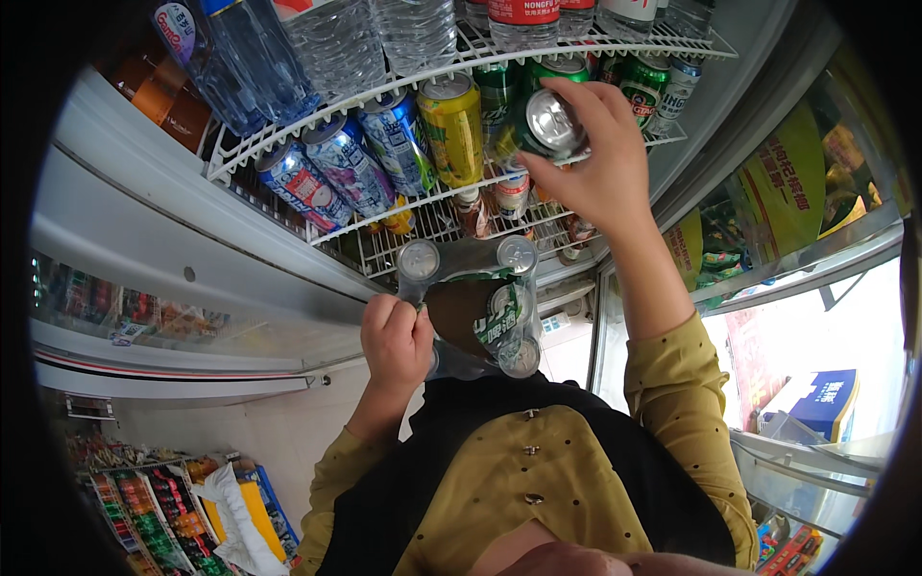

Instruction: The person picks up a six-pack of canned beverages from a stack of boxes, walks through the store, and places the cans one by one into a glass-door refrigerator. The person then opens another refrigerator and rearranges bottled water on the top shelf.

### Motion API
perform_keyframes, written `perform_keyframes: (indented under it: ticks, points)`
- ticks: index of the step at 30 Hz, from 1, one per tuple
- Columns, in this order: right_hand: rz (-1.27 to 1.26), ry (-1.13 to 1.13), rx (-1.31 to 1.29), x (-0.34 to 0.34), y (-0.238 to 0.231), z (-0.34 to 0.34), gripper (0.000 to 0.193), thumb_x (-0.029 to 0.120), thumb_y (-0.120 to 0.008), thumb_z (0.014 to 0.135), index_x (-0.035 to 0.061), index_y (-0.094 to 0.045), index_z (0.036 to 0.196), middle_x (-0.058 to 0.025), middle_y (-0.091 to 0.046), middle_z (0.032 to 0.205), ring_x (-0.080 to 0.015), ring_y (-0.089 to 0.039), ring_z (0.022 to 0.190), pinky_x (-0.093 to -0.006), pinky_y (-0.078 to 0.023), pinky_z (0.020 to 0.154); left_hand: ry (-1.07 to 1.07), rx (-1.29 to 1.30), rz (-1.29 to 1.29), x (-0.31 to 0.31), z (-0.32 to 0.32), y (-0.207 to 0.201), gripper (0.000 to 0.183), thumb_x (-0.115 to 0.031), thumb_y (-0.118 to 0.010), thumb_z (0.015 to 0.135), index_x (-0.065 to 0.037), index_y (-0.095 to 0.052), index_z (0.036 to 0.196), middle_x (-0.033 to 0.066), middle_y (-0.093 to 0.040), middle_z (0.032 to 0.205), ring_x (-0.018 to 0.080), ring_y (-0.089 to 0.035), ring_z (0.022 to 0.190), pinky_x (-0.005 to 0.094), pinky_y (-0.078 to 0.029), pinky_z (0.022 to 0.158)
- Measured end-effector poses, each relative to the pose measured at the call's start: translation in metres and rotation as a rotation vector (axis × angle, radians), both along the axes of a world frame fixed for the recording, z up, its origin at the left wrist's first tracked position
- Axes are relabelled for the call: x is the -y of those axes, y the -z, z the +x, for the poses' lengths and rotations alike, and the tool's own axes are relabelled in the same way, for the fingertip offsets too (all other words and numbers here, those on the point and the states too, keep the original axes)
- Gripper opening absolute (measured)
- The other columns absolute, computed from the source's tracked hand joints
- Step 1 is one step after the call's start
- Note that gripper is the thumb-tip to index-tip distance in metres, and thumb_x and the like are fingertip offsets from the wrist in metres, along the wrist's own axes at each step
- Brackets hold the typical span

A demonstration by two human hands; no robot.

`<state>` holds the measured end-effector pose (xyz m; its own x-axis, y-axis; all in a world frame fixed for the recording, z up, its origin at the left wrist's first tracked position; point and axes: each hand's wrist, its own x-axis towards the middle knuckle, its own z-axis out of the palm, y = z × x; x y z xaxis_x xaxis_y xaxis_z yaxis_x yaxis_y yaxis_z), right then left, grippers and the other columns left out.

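Observation:
My right hand [607, 158] is raised at the wire shelf [288, 126], its thumb and fingers closed around a can [555, 121]. The can's silver lid faces me, and its dark green side is partly hidden. Lower down, in front of my chest, my left hand [396, 336] grips the left edge of a plastic-wrapped pack of cans [471, 312]. The wrap looks torn across the top, with brown and green printed parts showing. Silver can lids show at the pack's corners. The fingertips of my left hand are partly hidden.
On the shelf stand a yellow can [449, 130], several blue cans [370, 144] and green cans [645, 86]. Clear water bottles [415, 34] fill the shelf above. A cooler door frame [192, 259] borders the left, and a glass door [768, 240] the right. A blue box [824, 403] stands beyond.

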<state>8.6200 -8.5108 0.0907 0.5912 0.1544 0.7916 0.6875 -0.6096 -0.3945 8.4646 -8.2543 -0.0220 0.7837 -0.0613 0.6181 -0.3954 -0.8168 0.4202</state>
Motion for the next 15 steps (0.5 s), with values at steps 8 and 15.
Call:
perform_keyframes:
  ticks: [8,15]
  points:
    - [0.016,0.025,0.052,-0.023,0.017,0.034,0.075,0.028,-0.091,0.067,0.0075,-0.06,0.132,-0.0146,-0.062,0.115,-0.0351,-0.064,0.102,-0.0419,-0.056,0.084,-0.01,-0.019,-0.017,-0.003,0.0,0.004,0.022,-0.002,-0.07,0.08,-0.003,-0.049,0.072,0.0146,-0.05,0.079,0.037,-0.051,0.074,0.0473,-0.04,0.064]
    - [0.122,0.027,0.139,-0.033,0.034,0.043,0.071,0.015,-0.091,0.072,0.0053,-0.055,0.133,-0.016,-0.056,0.129,-0.0289,-0.062,0.111,-0.0341,-0.06,0.083,0.012,-0.034,-0.011,0.005,-0.001,0.0,0.021,-0.002,-0.07,0.078,-0.003,-0.05,0.072,0.0146,-0.05,0.08,0.0372,-0.051,0.073,0.0477,-0.041,0.064]
